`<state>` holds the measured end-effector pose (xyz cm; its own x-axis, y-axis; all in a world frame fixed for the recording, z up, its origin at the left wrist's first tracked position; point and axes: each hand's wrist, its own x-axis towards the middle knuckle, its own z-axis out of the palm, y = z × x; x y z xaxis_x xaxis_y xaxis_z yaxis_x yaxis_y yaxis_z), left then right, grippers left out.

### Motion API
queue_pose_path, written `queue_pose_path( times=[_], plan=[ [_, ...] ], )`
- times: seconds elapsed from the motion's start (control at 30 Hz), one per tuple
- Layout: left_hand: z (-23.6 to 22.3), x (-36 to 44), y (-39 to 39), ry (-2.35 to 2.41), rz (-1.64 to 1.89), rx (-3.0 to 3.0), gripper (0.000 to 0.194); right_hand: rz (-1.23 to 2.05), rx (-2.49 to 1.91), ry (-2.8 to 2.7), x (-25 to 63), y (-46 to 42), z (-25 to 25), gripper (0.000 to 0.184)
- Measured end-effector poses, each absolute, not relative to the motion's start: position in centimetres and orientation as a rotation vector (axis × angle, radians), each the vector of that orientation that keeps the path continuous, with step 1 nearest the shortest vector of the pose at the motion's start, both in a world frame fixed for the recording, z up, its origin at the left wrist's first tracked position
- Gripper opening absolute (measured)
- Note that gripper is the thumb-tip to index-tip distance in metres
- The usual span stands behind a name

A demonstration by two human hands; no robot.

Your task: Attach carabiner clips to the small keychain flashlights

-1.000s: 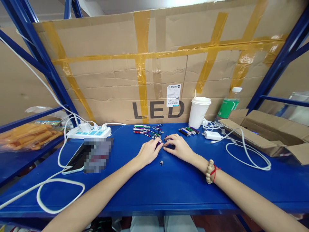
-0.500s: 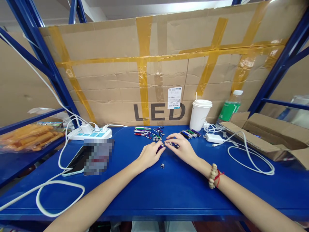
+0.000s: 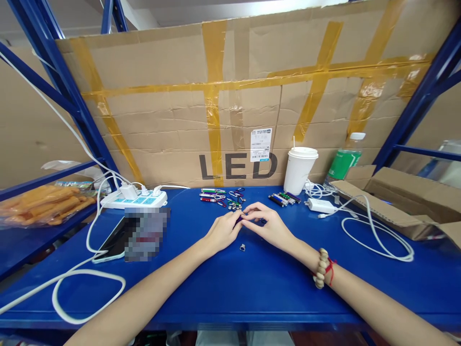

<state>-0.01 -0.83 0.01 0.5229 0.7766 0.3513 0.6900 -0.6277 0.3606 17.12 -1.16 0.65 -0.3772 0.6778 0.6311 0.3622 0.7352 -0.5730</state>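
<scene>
My left hand (image 3: 224, 231) is closed around a small purple flashlight tube (image 3: 238, 220), of which only the end shows between thumb and fingers. The fingertips of my right hand (image 3: 268, 224) are pinched together against that end; anything between them is hidden. A dark blue piece (image 3: 263, 221) shows partly behind my right hand. On the table just in front of the hands lies a small silver metal part (image 3: 242, 247). Behind my fingers are several small metal bits (image 3: 234, 206), several keychain flashlights with clips (image 3: 213, 196), and a row of coloured tubes (image 3: 284, 199).
A white cup (image 3: 300, 170), a green-labelled bottle (image 3: 345, 161), a charger (image 3: 320, 205) with cable and an open cardboard box (image 3: 382, 204) stand on the right. On the left are a power strip (image 3: 135, 199), a phone (image 3: 114, 238) and loose white cable.
My right hand has moved left, and its fingertips have closed in on the end of the purple tube. The left hand has stayed nearly in place.
</scene>
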Motion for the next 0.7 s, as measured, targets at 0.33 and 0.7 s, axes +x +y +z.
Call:
queue_pose_path(
  times=[0.33,0.7],
  plan=[
    [0.13,-0.07,-0.87,1.376,0.829,2.476,0.023,0.483,-0.729,-2.224,17.31,-1.83,0.76,0.027],
    [0.00,0.16,-1.07,1.442,0.830,2.430,0.026,0.681,-0.785,-2.479,17.29,-2.23,0.83,0.040]
  ],
)
